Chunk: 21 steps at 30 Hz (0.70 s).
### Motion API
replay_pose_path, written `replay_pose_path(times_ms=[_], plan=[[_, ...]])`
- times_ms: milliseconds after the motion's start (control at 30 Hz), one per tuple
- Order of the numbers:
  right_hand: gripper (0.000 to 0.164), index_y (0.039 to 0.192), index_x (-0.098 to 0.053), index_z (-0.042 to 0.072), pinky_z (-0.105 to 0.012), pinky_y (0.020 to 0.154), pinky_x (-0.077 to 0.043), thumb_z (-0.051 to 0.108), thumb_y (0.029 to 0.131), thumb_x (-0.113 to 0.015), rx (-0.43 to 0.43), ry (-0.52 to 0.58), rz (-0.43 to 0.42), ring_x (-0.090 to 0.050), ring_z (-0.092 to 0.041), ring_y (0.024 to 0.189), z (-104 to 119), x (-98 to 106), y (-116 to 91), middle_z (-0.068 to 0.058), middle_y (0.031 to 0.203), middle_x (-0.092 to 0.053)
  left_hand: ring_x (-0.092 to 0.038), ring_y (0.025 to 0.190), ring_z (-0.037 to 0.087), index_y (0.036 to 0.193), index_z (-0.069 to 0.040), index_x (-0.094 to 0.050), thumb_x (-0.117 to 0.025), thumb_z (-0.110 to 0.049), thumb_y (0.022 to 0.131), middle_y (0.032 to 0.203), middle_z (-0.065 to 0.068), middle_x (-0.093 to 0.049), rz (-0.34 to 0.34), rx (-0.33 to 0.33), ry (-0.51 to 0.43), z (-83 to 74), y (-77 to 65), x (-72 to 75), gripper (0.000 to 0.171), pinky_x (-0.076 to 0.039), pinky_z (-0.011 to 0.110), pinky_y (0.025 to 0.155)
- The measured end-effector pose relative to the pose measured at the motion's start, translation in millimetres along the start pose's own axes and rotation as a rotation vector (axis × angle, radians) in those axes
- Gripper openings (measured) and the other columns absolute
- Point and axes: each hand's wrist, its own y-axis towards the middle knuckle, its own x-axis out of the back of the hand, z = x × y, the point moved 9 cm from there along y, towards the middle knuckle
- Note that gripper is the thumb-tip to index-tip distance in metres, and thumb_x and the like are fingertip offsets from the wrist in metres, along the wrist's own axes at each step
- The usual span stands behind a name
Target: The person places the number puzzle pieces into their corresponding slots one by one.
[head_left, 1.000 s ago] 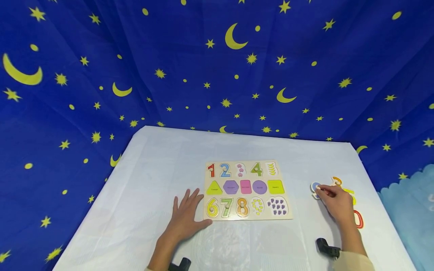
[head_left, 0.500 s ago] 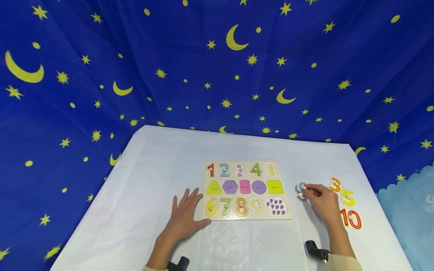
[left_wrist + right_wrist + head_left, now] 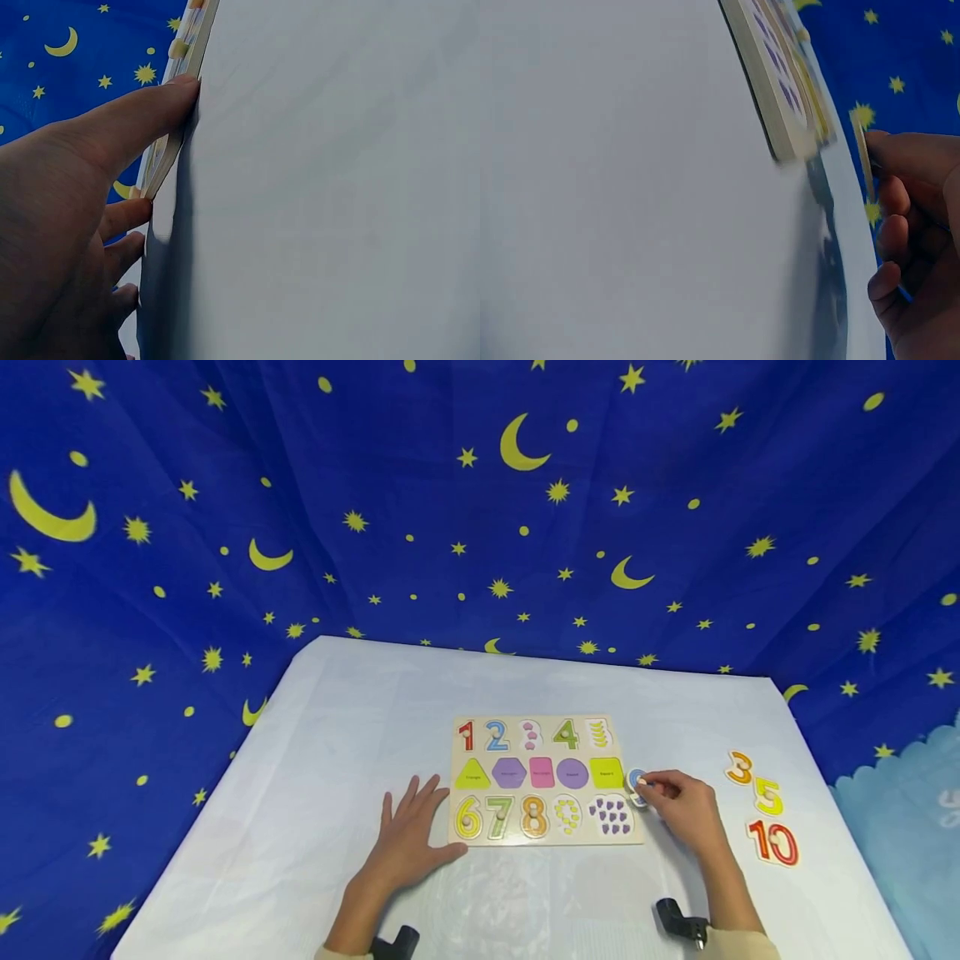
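Observation:
A wooden number puzzle board lies on the white table. My left hand rests at its left side with fingers spread; the left wrist view shows the thumb touching the board's edge. My right hand pinches a blue number 9 piece by its knob, just off the board's right edge. In the right wrist view this thin piece is seen edge-on, apart from the board. Numbers 1, 2, 4, 6, 7 and 8 sit in their recesses; pictures show in the others.
To the right of my right hand lie the loose pieces: an orange 3, a yellow 5 and a red 10. A blue cloth with yellow moons and stars hangs behind the table.
My right hand has carried the blue 9 leftward from beside the loose pieces to the board's right edge, uncovering the 3, 5 and 10. The left hand has stayed put.

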Motion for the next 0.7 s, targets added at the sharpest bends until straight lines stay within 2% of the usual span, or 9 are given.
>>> replay_pose_path(times_ms=[200,700], plan=[[0.025,0.097,-0.073,0.007,-0.025,0.055,-0.04,0.027,0.082,-0.077,0.008,0.042,0.087,-0.051,-0.017,0.068,11,-18,-3,0.0,0.074,-0.058,-0.007,0.145,0.028,0.145,-0.02,-0.041,-0.071,-0.064,0.072,0.156,0.002,-0.027,-0.001,-0.005,-0.002,0.2,0.4,-0.2,0.091,0.005,0.059,0.111],[0.02,0.093,-0.074,0.011,-0.026,0.05,-0.04,0.024,0.08,-0.079,0.048,0.108,0.208,-0.048,-0.016,0.061,50,-52,-17,0.001,0.067,-0.054,-0.007,0.145,0.028,0.146,-0.02,-0.04,-0.069,-0.066,0.072,0.157,0.001,-0.025,-0.015,-0.022,-0.001,0.8,0.0,-0.3,0.091,0.005,0.058,0.111]])
